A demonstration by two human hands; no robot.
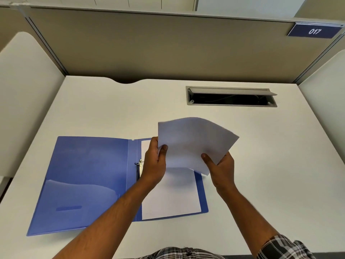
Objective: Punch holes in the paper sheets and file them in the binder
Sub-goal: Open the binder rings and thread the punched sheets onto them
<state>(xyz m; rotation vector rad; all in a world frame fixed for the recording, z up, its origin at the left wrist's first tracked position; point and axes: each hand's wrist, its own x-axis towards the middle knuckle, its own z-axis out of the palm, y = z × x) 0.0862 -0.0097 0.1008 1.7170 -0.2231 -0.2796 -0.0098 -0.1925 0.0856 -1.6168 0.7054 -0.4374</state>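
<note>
Two hands hold loose paper sheets in air above open blue binder on counter. Left hand pinches left edge, right hand pinches lower corner. Binder rings lie just below-left of sheets, nearer left hand. Hole punch not visible.

Glossy blue plastic binder, matt white paper sheets, smooth desk.

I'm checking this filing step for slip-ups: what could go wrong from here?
1. The held sheets curve and fan between the left hand and right hand, so edges may misalign.
2. No hole punch is in view, so they might get filed unpunched.
3. The binder clip sits partly hidden behind the left hand and could snag them.
</note>
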